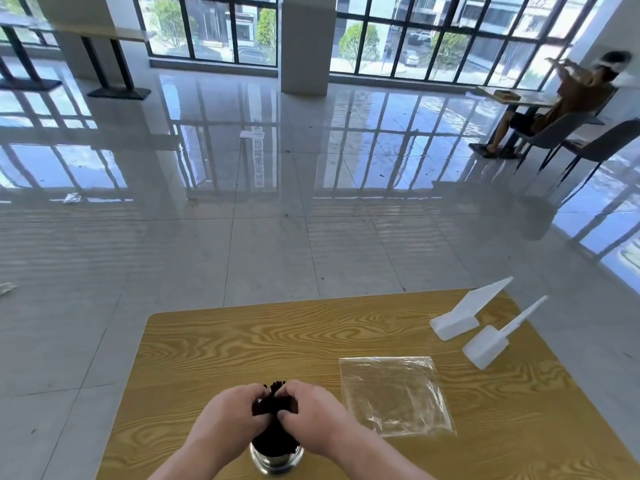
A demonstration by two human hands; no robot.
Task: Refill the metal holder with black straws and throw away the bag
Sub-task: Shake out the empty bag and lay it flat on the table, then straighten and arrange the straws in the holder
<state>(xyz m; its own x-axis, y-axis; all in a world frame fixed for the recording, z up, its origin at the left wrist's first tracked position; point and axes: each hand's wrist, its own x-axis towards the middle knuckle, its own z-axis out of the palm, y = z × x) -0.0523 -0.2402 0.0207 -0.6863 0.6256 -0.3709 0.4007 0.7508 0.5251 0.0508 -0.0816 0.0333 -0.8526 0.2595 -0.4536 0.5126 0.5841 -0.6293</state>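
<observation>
I see my left hand [232, 415] and right hand [311, 412] pressed together around a bundle of black straws [273, 405], fingers curled and gripping it from both sides. The bundle stands upright with its lower ends inside the metal holder [277, 459], which sits at the near edge of the wooden table [242, 344], directly below my wrists. To the right of my hands the clear plastic bag [394, 394] lies flat and empty on the tabletop, apart from the holder. Farther right, near the table's far corner, two white plastic stands [464, 315] rest side by side.
</observation>
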